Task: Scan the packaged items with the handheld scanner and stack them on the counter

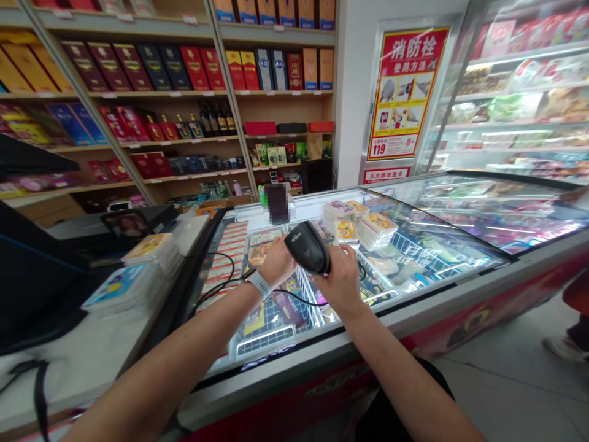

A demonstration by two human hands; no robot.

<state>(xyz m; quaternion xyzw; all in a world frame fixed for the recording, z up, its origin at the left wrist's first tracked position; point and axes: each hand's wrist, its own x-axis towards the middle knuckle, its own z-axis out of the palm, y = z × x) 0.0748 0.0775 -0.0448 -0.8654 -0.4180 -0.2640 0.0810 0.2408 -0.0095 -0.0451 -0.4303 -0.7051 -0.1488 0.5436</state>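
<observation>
A black handheld scanner (305, 247) is held above the glass top of a display freezer (299, 199). Around its handle wrap the fingers of my right hand (341, 279). Just left of the scanner head is my left hand (278, 263), with a pale watch on the wrist; its fingers are mostly hidden behind the scanner, so what they hold does not show. A black cable (299, 299) runs beneath both hands. Beyond them, several stacked flat packs (377, 228) rest on the glass.
On the left counter (110, 344) are more stacked packs (124, 288) beside a dark monitor (32, 276). Shelves of boxes and bottles (175, 141) line the back. At the right edge, part of another person (577, 301) shows. A lit refrigerated shelf (519, 123) stands behind.
</observation>
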